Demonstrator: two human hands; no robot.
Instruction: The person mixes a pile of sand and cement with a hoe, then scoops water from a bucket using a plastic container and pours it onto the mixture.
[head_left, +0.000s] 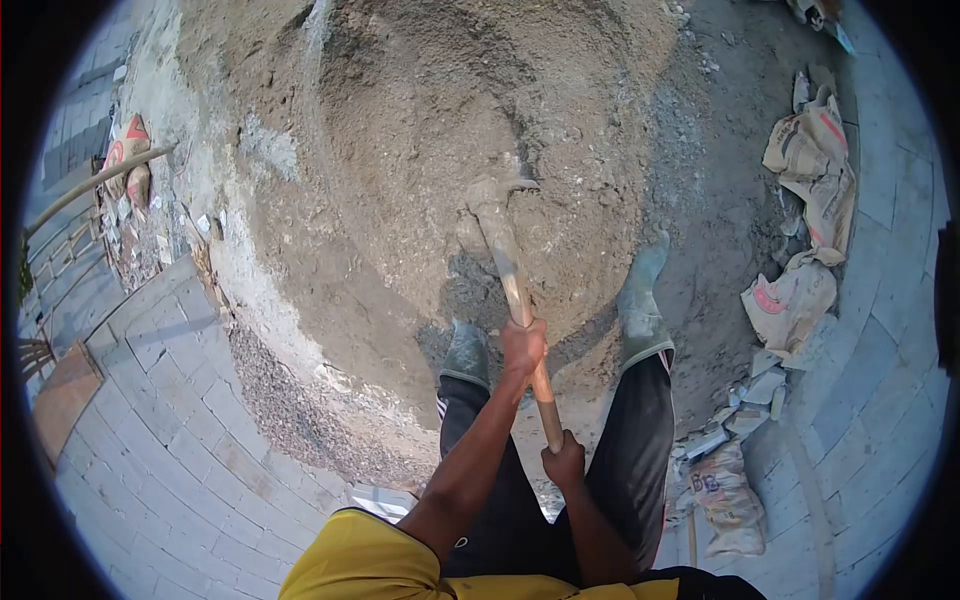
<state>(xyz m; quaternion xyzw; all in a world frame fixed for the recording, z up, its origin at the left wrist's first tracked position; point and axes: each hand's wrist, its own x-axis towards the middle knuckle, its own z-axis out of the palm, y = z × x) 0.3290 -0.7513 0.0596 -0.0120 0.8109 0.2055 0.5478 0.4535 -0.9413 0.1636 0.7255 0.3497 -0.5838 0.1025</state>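
The hoe [508, 262] stands in the middle of the pile [590, 110], between and ahead of the boots, its head down in the grit. The left hand [524, 345] wraps the middle of the shaft and the right hand [563, 460] closes round its butt end. The shaft looks stiff and smooth, and the tool likely feels head-heavy, more so under damp grit; a spread hold like this one suits it, the forward hand bearing the weight, the rear one steering. The head seems caked, though its edge is hard to make out. To the right of the hoe lie crumpled paper sacks [790, 305] and, nearer the body, a printed bag [727, 500]; far left is another sack [130, 150]. I cannot tell what any holds.
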